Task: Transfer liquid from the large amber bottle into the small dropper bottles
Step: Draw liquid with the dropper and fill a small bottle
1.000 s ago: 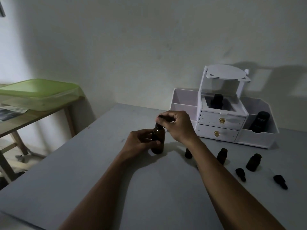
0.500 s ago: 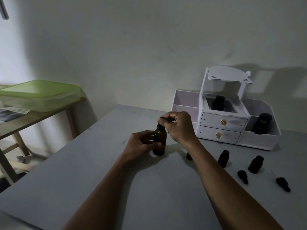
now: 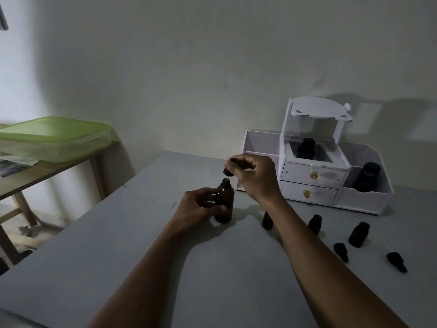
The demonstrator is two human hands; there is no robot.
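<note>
Head view: left hand (image 3: 201, 207) clamps large amber bottle (image 3: 224, 204) upright, steadying it.
Right hand (image 3: 255, 176): pinches cap (image 3: 227, 172) just above neck, clearing the opening.

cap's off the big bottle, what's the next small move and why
Probably set the cap down on the table to free the right hand. It holds the cap just above the open neck of the large amber bottle, which the left hand steadies upright. The small dropper bottles stand uncapped to the right, waiting.
</note>
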